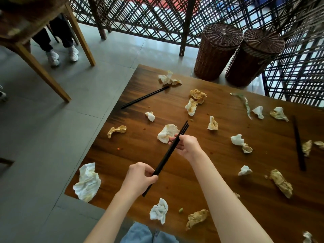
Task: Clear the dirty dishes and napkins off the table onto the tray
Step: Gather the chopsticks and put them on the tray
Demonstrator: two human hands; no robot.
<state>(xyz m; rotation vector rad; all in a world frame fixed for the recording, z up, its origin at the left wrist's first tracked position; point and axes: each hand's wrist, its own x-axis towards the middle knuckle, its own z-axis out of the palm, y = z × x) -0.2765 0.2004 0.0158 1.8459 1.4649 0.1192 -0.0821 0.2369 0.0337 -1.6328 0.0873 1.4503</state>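
The table looks like dark stained wood with a bit of sheen, grain showing. The napkins are crumpled white paper, many greasy yellow. The chopsticks look smooth, matt black. The two baskets are rough brown wicker, and the floor is matt grey tile.

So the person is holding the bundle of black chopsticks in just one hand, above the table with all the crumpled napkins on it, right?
Not quite: both hands hold it. In the head view the left hand grips the bundle of black chopsticks near its lower end, and the right hand holds it further up. The rest is right: it is above the wooden table strewn with crumpled napkins.
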